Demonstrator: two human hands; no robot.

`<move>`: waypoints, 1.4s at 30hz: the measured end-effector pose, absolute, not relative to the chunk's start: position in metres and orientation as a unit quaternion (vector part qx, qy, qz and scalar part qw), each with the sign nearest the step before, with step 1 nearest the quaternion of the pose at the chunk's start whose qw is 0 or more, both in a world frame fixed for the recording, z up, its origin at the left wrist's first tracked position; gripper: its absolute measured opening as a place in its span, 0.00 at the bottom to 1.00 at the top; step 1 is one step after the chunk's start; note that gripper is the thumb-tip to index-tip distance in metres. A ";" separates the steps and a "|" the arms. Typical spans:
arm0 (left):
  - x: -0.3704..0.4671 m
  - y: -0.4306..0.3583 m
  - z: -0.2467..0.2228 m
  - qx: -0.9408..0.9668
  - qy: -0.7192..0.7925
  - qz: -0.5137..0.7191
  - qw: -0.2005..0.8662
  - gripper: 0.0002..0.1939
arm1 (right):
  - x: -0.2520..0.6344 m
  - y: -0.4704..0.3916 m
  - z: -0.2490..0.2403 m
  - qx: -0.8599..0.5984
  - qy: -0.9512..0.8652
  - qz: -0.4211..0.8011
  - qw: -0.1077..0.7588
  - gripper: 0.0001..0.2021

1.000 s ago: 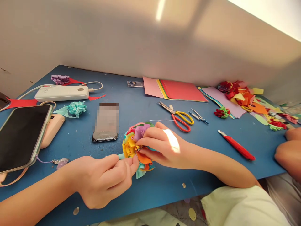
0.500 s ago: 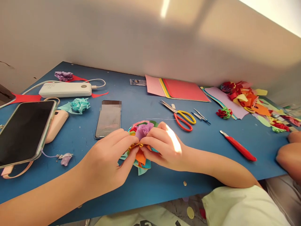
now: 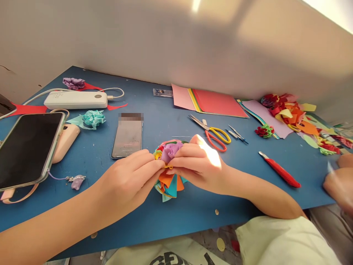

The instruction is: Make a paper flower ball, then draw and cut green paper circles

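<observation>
Between my hands is a multicoloured paper flower point(image 3: 170, 151), with a purple curl on top and orange, blue and yellow petals around it. My left hand point(image 3: 129, 176) pinches a small yellow petal at its middle from the left, thumb and fingers pressed together. From the right, my right hand point(image 3: 197, 165) pinches the same spot, with sunlight across its back. Both hands cover part of the flower's sides. Just behind the right hand lie scissors point(image 3: 210, 133) with one red and one yellow handle. A phone point(image 3: 128, 138) lies beyond the left hand.
To the left are a large phone point(image 3: 29, 147), a pink power bank point(image 3: 65, 142), a white power bank point(image 3: 75, 100) and crumpled teal paper point(image 3: 92, 119). Coloured sheets point(image 3: 217, 103) lie at the back. A red utility knife point(image 3: 280, 170) and a scrap pile point(image 3: 292, 114) lie right, near another person's arm point(image 3: 339, 184).
My fingers have closed in tighter at the flower's middle, and more orange and blue petals show below them. The other person's hand at the right has shifted and is blurred.
</observation>
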State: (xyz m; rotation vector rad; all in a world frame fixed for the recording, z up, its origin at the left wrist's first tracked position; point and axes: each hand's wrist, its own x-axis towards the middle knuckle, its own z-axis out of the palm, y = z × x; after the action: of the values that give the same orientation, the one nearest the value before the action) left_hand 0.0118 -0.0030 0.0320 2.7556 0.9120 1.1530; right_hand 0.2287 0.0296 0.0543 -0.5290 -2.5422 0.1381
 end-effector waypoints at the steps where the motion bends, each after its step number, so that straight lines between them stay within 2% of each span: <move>1: 0.012 -0.002 0.032 0.879 0.297 0.372 0.013 0.07 | 0.229 0.030 0.056 -0.192 -0.942 0.065 0.266 0.05; 4: 0.012 0.000 0.033 0.870 0.307 0.385 0.018 0.07 | 0.229 0.031 0.058 -0.209 -0.943 0.066 0.252 0.05; 9: 0.013 0.002 0.032 0.858 0.322 0.397 0.061 0.07 | 0.225 0.029 0.044 -0.182 -0.923 -0.108 0.321 0.04; 11: 0.013 0.002 0.033 0.848 0.339 0.396 0.093 0.07 | 0.224 0.029 0.039 -0.158 -0.924 -0.137 0.319 0.04; 14: 0.012 0.001 0.035 0.838 0.360 0.385 0.142 0.06 | 0.223 0.028 0.037 -0.177 -0.931 -0.120 0.295 0.02; 17: 0.013 0.001 0.037 0.831 0.367 0.375 0.187 0.05 | 0.224 0.027 0.040 -0.204 -0.935 -0.115 0.265 0.07; 22: 0.014 -0.001 0.036 0.828 0.386 0.348 0.211 0.05 | 0.225 0.025 0.043 -0.219 -0.942 -0.090 0.236 0.05; 33: 0.012 -0.003 0.032 0.858 0.343 0.352 0.153 0.06 | 0.223 0.025 0.039 -0.236 -0.922 -0.061 0.300 0.05; 42: 0.013 -0.003 0.027 0.874 0.287 0.383 0.085 0.08 | 0.225 0.035 0.047 -0.217 -0.932 0.089 0.278 0.05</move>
State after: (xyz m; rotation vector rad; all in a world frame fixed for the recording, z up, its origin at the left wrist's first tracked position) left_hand 0.0132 -0.0030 0.0268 2.6069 0.8573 1.1415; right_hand 0.2252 0.0351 0.0468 -0.5820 -2.5002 0.2396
